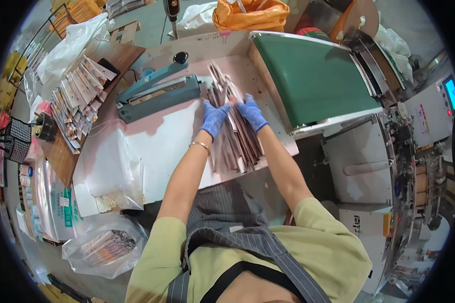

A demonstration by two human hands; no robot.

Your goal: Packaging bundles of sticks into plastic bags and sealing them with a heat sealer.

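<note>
A loose bundle of thin, flat paper-like packets (237,144) stands between my gloved hands over the white table (172,146). Its edges are smeared by motion, so I cannot tell exactly what the packets are. My left hand (215,119), in a blue glove, presses the bundle's left side. On the opposite side my right hand (253,112), gloved too, holds it with the fingers pointing away from me. A blue-grey hand impulse sealer (159,96) with a black knob lies just left of the bundle. Clear plastic bags (114,169) lie at the table's left front.
To the right rises a green conveyor belt (313,76) with a metal edge. Many flat packets (78,106) cover a wooden board at left, beside a black phone (107,65). A clear bag of packets (108,247) sits low at left. Machinery (414,171) lines the right.
</note>
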